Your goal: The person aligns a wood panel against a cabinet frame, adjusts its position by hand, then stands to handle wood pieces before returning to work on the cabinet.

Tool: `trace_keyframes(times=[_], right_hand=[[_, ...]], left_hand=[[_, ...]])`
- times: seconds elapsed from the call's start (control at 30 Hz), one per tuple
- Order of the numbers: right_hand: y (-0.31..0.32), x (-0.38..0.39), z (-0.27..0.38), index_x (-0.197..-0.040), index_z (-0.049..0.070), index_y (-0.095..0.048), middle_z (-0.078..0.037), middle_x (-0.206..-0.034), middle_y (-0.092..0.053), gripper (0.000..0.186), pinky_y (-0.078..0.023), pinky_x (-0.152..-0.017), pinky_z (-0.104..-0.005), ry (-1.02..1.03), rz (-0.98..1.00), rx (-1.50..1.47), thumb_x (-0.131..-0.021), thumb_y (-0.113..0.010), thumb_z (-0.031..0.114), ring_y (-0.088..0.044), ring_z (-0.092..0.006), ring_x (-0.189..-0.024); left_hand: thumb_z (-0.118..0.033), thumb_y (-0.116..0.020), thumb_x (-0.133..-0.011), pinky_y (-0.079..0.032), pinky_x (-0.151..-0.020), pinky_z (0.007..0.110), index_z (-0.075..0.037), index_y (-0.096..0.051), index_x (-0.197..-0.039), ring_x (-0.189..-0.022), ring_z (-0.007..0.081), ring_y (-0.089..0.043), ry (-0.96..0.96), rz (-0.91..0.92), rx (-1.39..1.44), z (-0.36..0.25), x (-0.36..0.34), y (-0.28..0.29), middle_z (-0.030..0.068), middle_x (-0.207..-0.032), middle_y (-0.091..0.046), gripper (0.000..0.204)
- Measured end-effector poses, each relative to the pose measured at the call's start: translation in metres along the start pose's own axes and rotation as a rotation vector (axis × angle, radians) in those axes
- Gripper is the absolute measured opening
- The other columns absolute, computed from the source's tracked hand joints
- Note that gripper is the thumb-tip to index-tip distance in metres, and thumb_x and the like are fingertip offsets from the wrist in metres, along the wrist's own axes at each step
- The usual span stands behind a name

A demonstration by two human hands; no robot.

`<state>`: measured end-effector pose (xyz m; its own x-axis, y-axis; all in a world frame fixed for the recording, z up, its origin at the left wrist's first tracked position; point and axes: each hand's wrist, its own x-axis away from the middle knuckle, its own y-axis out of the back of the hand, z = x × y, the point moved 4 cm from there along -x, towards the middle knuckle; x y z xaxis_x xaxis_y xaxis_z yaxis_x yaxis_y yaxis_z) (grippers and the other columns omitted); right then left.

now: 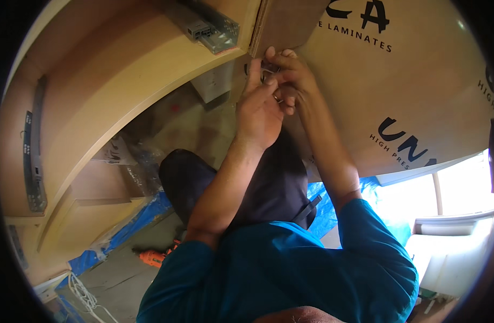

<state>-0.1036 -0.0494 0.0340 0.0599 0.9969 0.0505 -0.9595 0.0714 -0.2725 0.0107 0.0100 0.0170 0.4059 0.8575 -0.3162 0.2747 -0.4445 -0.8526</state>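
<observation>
My left hand (259, 114) and my right hand (296, 74) meet at the lower edge of a plywood panel (264, 26). Between their fingertips sits a small shiny metal-looking piece (269, 68), mostly covered, so its kind cannot be told. The left index finger points up along the panel edge while its thumb and other fingers curl in. My right fingers bend around the same small piece from the right side. Beside the right forearm stands a large board (354, 91) in brown printed protective film.
At left a curved-looking wooden cabinet side (112, 81) carries metal drawer slides (34, 161), with another wrapped slide (209, 29) above. On the floor lie an orange power tool (153, 257), a white cable (84, 295) and blue plastic sheeting (115, 231). A white box-like object (446, 264) stands at right.
</observation>
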Motion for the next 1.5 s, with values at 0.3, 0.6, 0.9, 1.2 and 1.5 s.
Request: trace_keyframes(times=[0.3,0.6,0.9,1.2,1.5], right_hand=[[0.009,-0.031,-0.021,-0.097,-0.003,-0.063,-0.012,-0.085,-0.07,0.051,-0.043,-0.087,-0.0349,-0.004,0.172,-0.046,-0.075,-0.09,0.034,-0.062,-0.0202,-0.089],[0.008,-0.039,-0.017,-0.096,-0.004,-0.071,-0.012,-0.087,-0.072,0.045,-0.045,-0.091,-0.0388,0.03,0.254,0.009,-0.077,-0.089,0.033,-0.064,-0.0224,-0.09],[0.002,-0.03,-0.011,-0.108,-0.004,-0.069,-0.014,-0.101,-0.072,0.061,-0.04,-0.097,-0.0419,0.028,0.252,-0.079,-0.068,-0.094,0.035,-0.062,-0.0247,-0.1],[0.001,-0.029,-0.008,-0.119,0.0,-0.064,-0.01,-0.11,-0.069,0.068,-0.039,-0.095,-0.0398,0.068,0.236,-0.174,-0.066,-0.095,0.029,-0.061,-0.0235,-0.102],[0.0,-0.039,-0.017,-0.119,0.006,-0.064,-0.004,-0.109,-0.068,0.059,-0.039,-0.095,-0.0386,0.055,0.217,-0.142,-0.07,-0.091,0.025,-0.061,-0.0178,-0.102]], left_hand=[[-0.018,-0.055,-0.102,-0.05,-0.069,0.029,0.001,-0.058,-0.129,-0.088,0.016,-0.062,-0.159,-0.276,-0.478,-0.022,-0.012,0.023,0.0087,-0.118,-0.066,0.033],[-0.013,-0.059,-0.099,-0.053,-0.065,0.029,0.003,-0.068,-0.108,-0.081,0.0141,-0.064,-0.216,-0.376,-0.71,-0.034,-0.023,0.023,0.0121,-0.103,-0.072,0.021],[-0.012,-0.051,-0.1,-0.057,-0.085,0.038,0.011,-0.056,-0.129,-0.102,0.0295,-0.067,0.03,-0.326,-0.384,-0.072,0.002,0.001,0.0232,-0.12,-0.067,0.037],[-0.035,-0.047,-0.102,-0.016,-0.124,0.059,0.017,-0.009,-0.15,-0.15,0.0501,-0.014,-0.101,-0.21,0.259,-0.057,0.006,-0.015,0.0369,-0.16,-0.008,0.081],[-0.03,-0.055,-0.099,-0.009,-0.126,0.058,0.01,0.003,-0.155,-0.152,0.05,-0.001,-0.182,-0.159,0.338,-0.079,0.015,-0.009,0.0331,-0.163,0.001,0.09]])
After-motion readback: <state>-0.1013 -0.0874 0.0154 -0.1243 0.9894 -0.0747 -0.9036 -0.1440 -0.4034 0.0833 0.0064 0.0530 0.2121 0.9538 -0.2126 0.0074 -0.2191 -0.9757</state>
